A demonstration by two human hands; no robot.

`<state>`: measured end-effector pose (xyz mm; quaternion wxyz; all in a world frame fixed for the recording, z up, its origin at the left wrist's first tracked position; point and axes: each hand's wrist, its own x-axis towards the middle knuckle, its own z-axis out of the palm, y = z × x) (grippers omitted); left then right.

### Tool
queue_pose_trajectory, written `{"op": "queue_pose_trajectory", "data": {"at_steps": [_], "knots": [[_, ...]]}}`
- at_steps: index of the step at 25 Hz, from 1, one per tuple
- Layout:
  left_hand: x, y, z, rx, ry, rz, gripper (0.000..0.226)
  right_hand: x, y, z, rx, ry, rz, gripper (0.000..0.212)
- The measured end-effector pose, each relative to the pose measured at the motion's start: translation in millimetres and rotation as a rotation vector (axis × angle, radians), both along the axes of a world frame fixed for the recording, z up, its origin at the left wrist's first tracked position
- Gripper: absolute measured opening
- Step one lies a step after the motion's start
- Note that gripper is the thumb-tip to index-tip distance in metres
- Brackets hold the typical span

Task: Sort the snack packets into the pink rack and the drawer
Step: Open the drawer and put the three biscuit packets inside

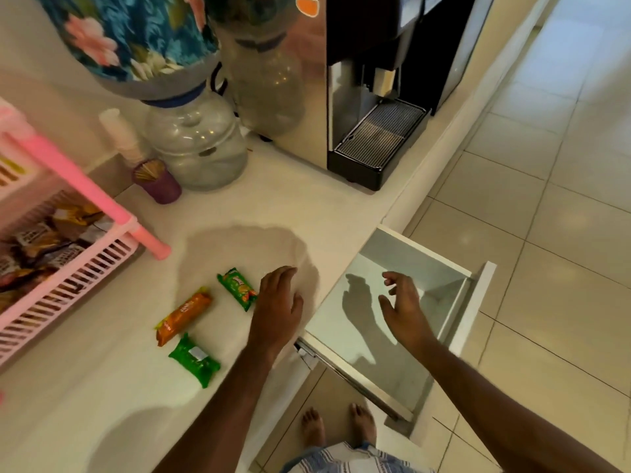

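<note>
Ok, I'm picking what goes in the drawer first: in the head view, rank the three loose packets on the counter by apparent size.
1. Orange packet, longest.
2. Green packet nearest the camera.
3. Green packet by the left hand.
The two greens look close; nearness may flatter the nearer one.

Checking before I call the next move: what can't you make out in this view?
- Pink rack: cut off by the left edge; its packets blur together, uncountable.
- Drawer: near floor partly hidden by the right hand.
- Packet print, orange packet: too small to read.
- Left hand: underside unseen.
</note>
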<state>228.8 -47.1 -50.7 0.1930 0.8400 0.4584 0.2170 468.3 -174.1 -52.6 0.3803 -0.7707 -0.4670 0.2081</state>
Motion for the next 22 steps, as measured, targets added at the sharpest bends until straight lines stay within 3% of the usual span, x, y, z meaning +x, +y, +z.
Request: {"op": "queue_pose_trajectory", "data": {"at_steps": [6,12,17,22], "knots": [[-65.6,28.2,20.5,0.020,-0.066,0.180,0.041,-85.8,72.9,19.4,0.049,0.034,0.214,0.036],[-143.3,56.9,22.2,-0.153,0.105,0.395,0.038,-160.0,133.0,18.2,-0.163,0.060,0.361,0.039],[-192.3,71.0,15.2,-0.281,0.294,0.383,0.071,-191.5,164.5,13.5,-0.377,-0.076,0.418,0.050],[-200.5,75.4,8.7,-0.337,0.467,0.343,0.044,-213.0,169.6,4.8,-0.427,-0.242,0.416,0.060]]}}
